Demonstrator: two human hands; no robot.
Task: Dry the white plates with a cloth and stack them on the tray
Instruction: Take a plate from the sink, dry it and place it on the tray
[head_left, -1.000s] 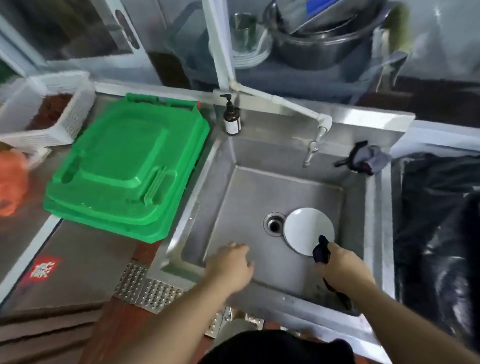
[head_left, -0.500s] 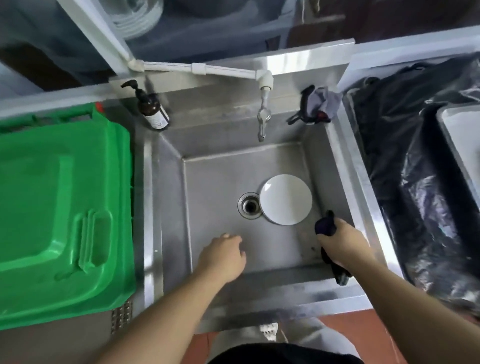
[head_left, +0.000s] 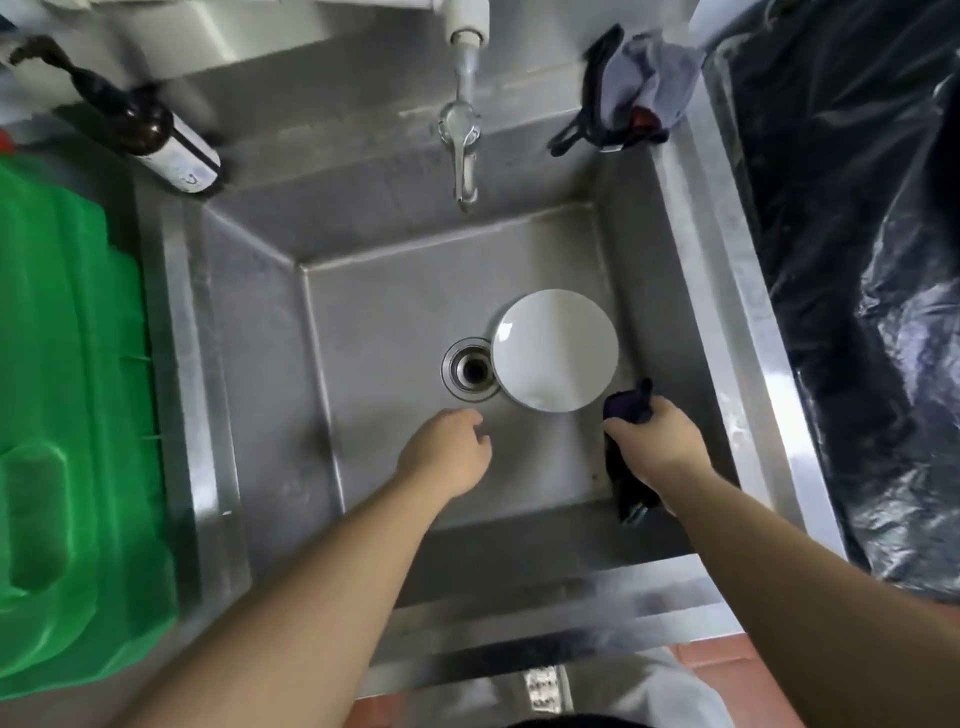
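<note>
As both hands have crept nearer the white plate (head_left: 555, 349), the right hand (head_left: 657, 441), at its 5 o'clock, clenches the dark cloth (head_left: 627, 406); the left hand (head_left: 451, 451), loosely curled and empty, looks ready to lift it.

light: soft, even | glare: sink (head_left: 748, 291) rim | blur: top edge | distortion: wide-angle edges

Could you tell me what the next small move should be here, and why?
Probably the empty left hand should reach forward and lift the round white plate off the floor of the steel sink. The plate lies flat beside the drain, untouched, while the right hand already grips the dark purple cloth, ready to wipe.
</note>
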